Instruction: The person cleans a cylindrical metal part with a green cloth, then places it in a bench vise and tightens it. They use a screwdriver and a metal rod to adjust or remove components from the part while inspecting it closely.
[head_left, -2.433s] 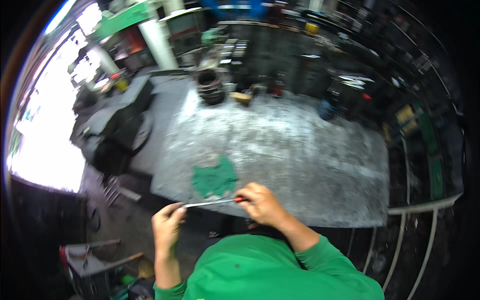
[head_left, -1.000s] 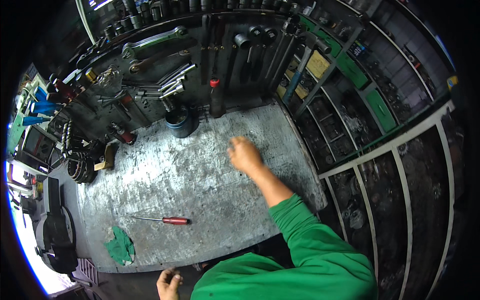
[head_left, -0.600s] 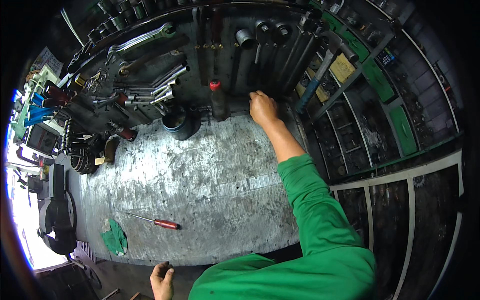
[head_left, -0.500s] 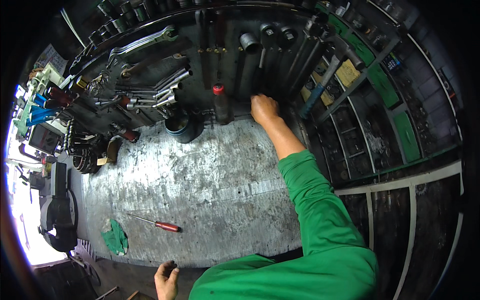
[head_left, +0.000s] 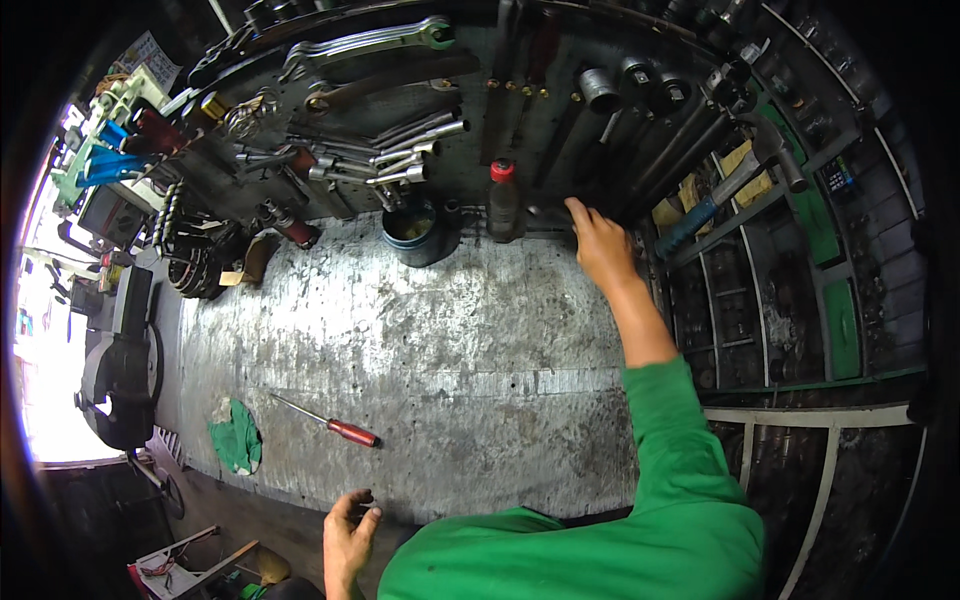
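Note:
At the back right of the metal workbench, my right hand reaches toward the wall of tools, its fingers bent downward. A blurred greyish shape lies by its fingertips; whether the hand grips it is hard to see. Left of that hand stands a dark bottle with a red cap. My left hand is at the bench's front edge, thumb and fingers curled together around a small dark thing too small to name. Beyond it lies a screwdriver with a red handle, and a green cloth is further left.
A blue-rimmed can stands at the back. Wrenches, socket handles and a blue-gripped hammer hang on the dark wall. Shelving with green panels is on the right, a black machine on the left.
My right hand has drawn back slightly from the wall and its fingers have loosened from a fist. The view has shifted, so the bench things sit further right. My left hand keeps its curl.

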